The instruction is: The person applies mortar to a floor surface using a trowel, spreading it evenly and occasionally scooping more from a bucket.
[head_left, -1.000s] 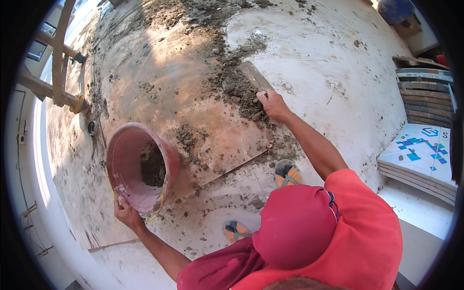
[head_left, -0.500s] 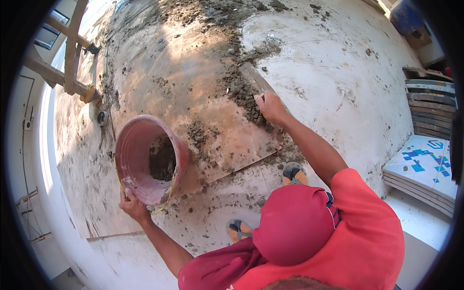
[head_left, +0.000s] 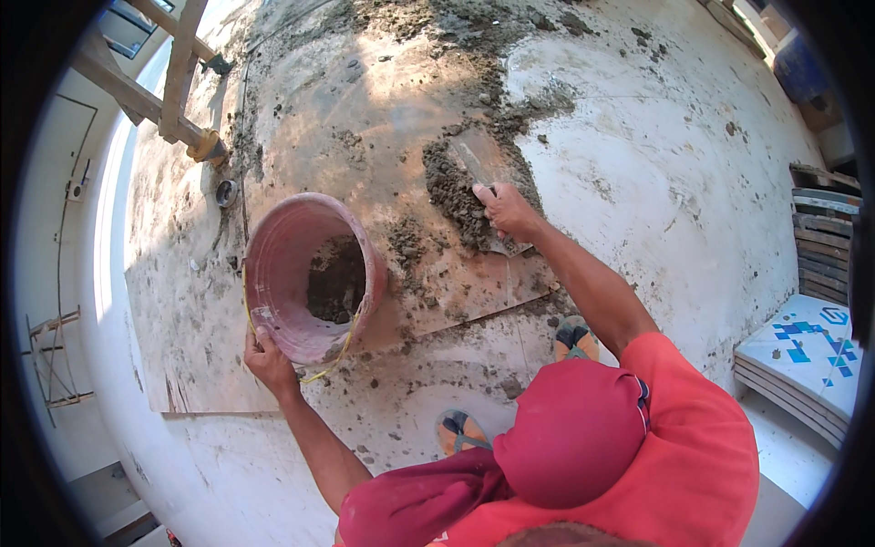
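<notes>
A pink bucket [head_left: 266,273] leans with its mouth toward me, grey mortar [head_left: 337,284] lying inside. My left hand [head_left: 272,366] is closed on its near rim, beside the yellow handle [head_left: 334,363]. My right hand [head_left: 510,213] grips a flat rectangular trowel [head_left: 476,153], its blade against a heap of wet mortar [head_left: 448,193] on the board. The trowel's handle is mostly hidden by the fingers. Between bucket and heap sits a smaller clump of mortar [head_left: 406,242].
Mortar-stained boarding [head_left: 301,159] covers the floor ahead. Wooden scaffold legs [head_left: 173,91] stand at far left, near a short round pipe end [head_left: 226,193]. Stacked tiles [head_left: 802,351] and dark curved pieces [head_left: 825,242] lie at right. My sandalled feet [head_left: 458,430] are close by.
My right hand has drawn the trowel left and nearer, pushing the mortar into a thicker heap toward the bucket. My left hand keeps hold of the rim. The whole view has shifted slightly.
</notes>
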`<state>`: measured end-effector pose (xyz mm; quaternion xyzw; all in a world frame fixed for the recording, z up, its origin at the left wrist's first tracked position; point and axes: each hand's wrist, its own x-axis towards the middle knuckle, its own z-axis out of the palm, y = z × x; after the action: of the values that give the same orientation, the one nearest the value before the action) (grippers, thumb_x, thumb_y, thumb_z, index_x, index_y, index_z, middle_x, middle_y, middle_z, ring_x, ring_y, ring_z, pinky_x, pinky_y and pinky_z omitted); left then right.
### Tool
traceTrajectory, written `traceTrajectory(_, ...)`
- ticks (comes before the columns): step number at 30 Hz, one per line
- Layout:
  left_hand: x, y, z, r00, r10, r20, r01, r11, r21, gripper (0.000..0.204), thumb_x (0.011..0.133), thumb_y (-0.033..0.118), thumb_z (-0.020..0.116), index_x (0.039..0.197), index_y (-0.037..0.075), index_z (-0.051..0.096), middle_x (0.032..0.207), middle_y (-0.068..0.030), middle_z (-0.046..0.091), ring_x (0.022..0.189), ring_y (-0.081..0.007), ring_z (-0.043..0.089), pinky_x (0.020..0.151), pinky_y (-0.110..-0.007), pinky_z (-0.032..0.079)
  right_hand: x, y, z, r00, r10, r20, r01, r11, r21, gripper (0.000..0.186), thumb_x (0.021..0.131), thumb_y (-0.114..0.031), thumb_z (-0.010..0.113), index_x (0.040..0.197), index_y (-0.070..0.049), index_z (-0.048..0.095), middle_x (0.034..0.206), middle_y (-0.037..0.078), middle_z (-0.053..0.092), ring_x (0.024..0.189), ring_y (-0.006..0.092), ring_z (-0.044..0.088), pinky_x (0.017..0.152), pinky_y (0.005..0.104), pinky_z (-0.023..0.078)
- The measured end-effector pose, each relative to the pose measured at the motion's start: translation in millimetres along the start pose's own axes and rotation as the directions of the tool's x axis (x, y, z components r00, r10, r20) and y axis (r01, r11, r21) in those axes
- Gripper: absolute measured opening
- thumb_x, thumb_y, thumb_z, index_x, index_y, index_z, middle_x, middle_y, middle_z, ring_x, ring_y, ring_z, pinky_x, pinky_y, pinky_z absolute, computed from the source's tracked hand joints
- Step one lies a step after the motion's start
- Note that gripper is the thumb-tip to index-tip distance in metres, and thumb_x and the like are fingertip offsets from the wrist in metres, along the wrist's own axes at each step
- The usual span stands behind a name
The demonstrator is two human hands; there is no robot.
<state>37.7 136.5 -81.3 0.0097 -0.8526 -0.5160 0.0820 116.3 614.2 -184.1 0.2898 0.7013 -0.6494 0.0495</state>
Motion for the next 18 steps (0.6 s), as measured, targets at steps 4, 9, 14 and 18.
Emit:
traceTrajectory(4,-1.2,1.5,0.5,1.000,-0.008,0.020,0.009,0.998,-0.056,0.035,0.108,0.016,0.049,0.129,-0.007,0.064,0.102,-0.0089,0.070,0.087,-0.0135,0.060,0.079,-0.030,0.050,-14.6,-40.7,15.9,0.989,-0.126,0.074,0.124,0.992,0.025,0.048,0.104,-0.048,0.055,0.099,-0.001,0.053,0.076,0.004,0.055,0.057,0.0154,0.054,0.048,0.0332,0.049)
traceTrajectory(9,0.4,-6.9,-4.2,1.000,-0.017,0.014,0.017,1.000,-0.013,0.032,0.109,0.018,0.047,0.117,-0.007,0.065,0.094,-0.0053,0.067,0.083,-0.0123,0.056,0.077,-0.029,0.049,-42.6,-129.3,60.5,0.818,-0.550,0.171,0.575,0.794,-0.198,0.038,0.105,-0.039,0.053,0.104,0.000,0.055,0.077,0.011,0.062,0.067,0.0212,0.061,0.061,0.0426,0.053)
traceTrajectory(14,8.5,-19.8,-9.3,0.986,-0.166,-0.019,0.167,0.983,0.071,0.031,0.109,0.018,0.047,0.097,-0.004,0.064,0.085,-0.0018,0.063,0.077,-0.0116,0.053,0.072,-0.030,0.048,-79.1,-182.0,126.0,0.482,-0.778,0.404,0.847,0.295,-0.443,0.035,0.103,-0.032,0.057,0.099,0.002,0.055,0.066,0.018,0.067,0.060,0.0349,0.071,0.054,0.0448,0.056)
traceTrajectory(18,7.0,-31.2,-5.6,0.990,-0.141,-0.004,0.137,0.970,-0.203,0.033,0.109,0.020,0.049,0.095,-0.005,0.065,0.087,-0.0044,0.065,0.077,-0.0131,0.055,0.071,-0.031,0.050,-89.9,-188.1,150.8,0.403,-0.753,0.520,0.868,0.134,-0.478,0.033,0.101,-0.029,0.060,0.100,0.003,0.054,0.062,0.015,0.066,0.056,0.0312,0.070,0.051,0.0426,0.055)
